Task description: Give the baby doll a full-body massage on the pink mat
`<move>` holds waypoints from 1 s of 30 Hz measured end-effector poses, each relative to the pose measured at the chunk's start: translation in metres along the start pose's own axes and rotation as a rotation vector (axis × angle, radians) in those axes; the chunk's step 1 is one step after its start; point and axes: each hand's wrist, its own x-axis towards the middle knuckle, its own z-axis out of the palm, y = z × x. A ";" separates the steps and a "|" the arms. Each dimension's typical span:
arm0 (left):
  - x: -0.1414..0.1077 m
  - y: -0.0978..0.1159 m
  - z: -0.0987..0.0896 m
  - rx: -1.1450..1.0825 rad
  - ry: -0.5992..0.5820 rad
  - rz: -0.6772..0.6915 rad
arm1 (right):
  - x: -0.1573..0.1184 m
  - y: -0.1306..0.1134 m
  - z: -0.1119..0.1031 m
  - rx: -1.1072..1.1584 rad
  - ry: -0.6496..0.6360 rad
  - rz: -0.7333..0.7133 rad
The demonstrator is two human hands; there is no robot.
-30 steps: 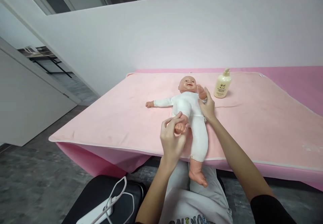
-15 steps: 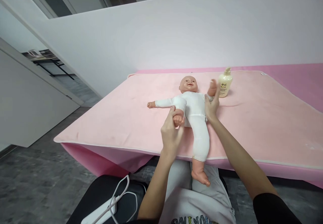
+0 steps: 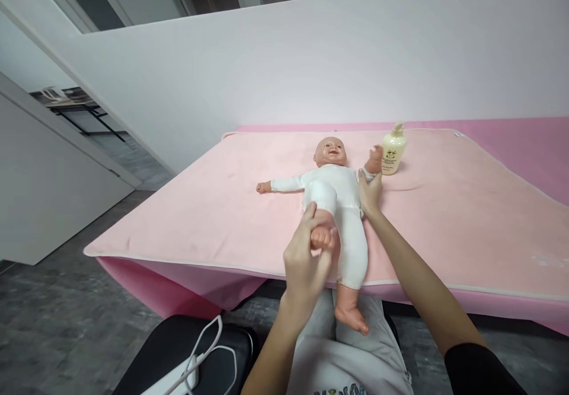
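A baby doll (image 3: 344, 184) with a white cloth body lies on its back on the pink mat (image 3: 213, 205), head away from me. My left hand (image 3: 306, 249) is closed around the ankle of one leg, which is raised and bent at the knee; its bare foot (image 3: 322, 237) points up between my fingers. Beside the doll's torso, my right hand (image 3: 370, 193) grips the upper part of its arm, thumb on the torso side. The other leg lies straight, with its foot (image 3: 351, 312) hanging past the table edge above my lap.
A pale yellow pump bottle (image 3: 393, 150) stands right behind the doll's raised hand. A white wall (image 3: 284, 69) rises behind the table. At lower left, a white power strip (image 3: 171, 380) with cables rests on a black seat (image 3: 151, 347).
My left hand has drawn the bent leg a little toward me and to the right, so the foot sits lower. My right hand stays at the doll's arm, its fingers shifted slightly down.
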 end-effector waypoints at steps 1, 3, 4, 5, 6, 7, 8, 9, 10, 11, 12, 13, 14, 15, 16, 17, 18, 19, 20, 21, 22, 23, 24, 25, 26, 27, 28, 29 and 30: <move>-0.009 0.009 -0.009 0.003 0.017 -0.003 | 0.004 0.004 0.000 0.041 0.070 0.087; -0.026 0.021 -0.024 -0.004 0.012 -0.005 | 0.010 0.009 -0.002 0.080 0.211 0.175; -0.032 0.025 -0.028 -0.006 0.024 -0.011 | 0.012 0.009 -0.003 0.087 0.257 0.166; -0.035 0.025 -0.030 -0.006 0.040 -0.013 | 0.013 0.008 -0.005 0.089 0.277 0.140; -0.036 0.024 -0.029 0.001 0.060 -0.014 | 0.013 0.006 -0.006 0.086 0.271 0.107; -0.034 0.019 -0.026 0.012 0.077 -0.014 | 0.011 0.002 -0.007 0.080 0.235 0.069; -0.030 0.012 -0.021 0.025 0.087 -0.015 | 0.009 -0.002 -0.007 0.071 0.176 0.025; -0.024 0.004 -0.014 0.040 0.088 -0.021 | 0.006 -0.007 -0.007 0.058 0.100 -0.033; -0.017 -0.005 -0.006 0.050 0.077 -0.034 | 0.002 -0.011 -0.007 0.034 0.007 -0.113; -0.009 -0.015 0.002 0.056 0.069 -0.051 | -0.001 -0.016 -0.007 -0.005 -0.100 -0.213; -0.001 -0.025 0.010 0.056 0.054 -0.070 | -0.004 -0.020 -0.007 -0.059 -0.215 -0.320; 0.005 -0.034 0.018 0.056 0.034 -0.091 | -0.007 -0.023 -0.006 -0.124 -0.324 -0.420; 0.011 -0.042 0.024 0.054 0.018 -0.111 | -0.008 -0.025 -0.006 -0.192 -0.414 -0.501; 0.016 -0.048 0.029 0.044 0.003 -0.130 | -0.009 -0.027 -0.006 -0.251 -0.476 -0.555; 0.019 -0.053 0.032 0.033 -0.007 -0.144 | -0.010 -0.028 -0.006 -0.293 -0.511 -0.582; 0.021 -0.056 0.034 0.024 -0.015 -0.153 | -0.010 -0.029 -0.006 -0.313 -0.521 -0.585; 0.022 -0.057 0.034 0.017 -0.020 -0.156 | -0.009 -0.030 -0.006 -0.314 -0.516 -0.573; 0.021 -0.056 0.032 0.014 -0.024 -0.154 | -0.009 -0.030 -0.006 -0.302 -0.507 -0.554; 0.019 -0.053 0.029 0.016 -0.024 -0.151 | -0.008 -0.030 -0.006 -0.279 -0.493 -0.526; 0.017 -0.049 0.025 0.020 -0.022 -0.146 | -0.008 -0.030 -0.006 -0.248 -0.468 -0.486; 0.013 -0.044 0.020 0.024 -0.016 -0.142 | -0.008 -0.030 -0.005 -0.204 -0.434 -0.432; 0.008 -0.038 0.014 0.027 -0.007 -0.137 | -0.007 -0.030 -0.005 -0.148 -0.392 -0.368; 0.001 -0.032 0.008 0.029 0.003 -0.130 | -0.007 -0.029 -0.004 -0.085 -0.343 -0.295; -0.006 -0.025 0.001 0.031 0.012 -0.118 | -0.006 -0.027 -0.004 -0.022 -0.285 -0.217; -0.013 -0.018 -0.005 0.031 0.017 -0.097 | -0.004 -0.025 -0.004 0.036 -0.219 -0.138; -0.021 -0.011 -0.011 0.031 0.021 -0.073 | -0.001 -0.022 -0.004 0.086 -0.147 -0.059; -0.028 -0.006 -0.016 0.031 0.029 -0.052 | 0.002 -0.018 -0.005 0.129 -0.073 0.019; -0.034 -0.001 -0.021 0.031 0.039 -0.040 | 0.006 -0.014 -0.005 0.167 -0.002 0.101; -0.038 0.002 -0.024 0.031 0.050 -0.037 | 0.009 -0.010 -0.006 0.202 0.056 0.180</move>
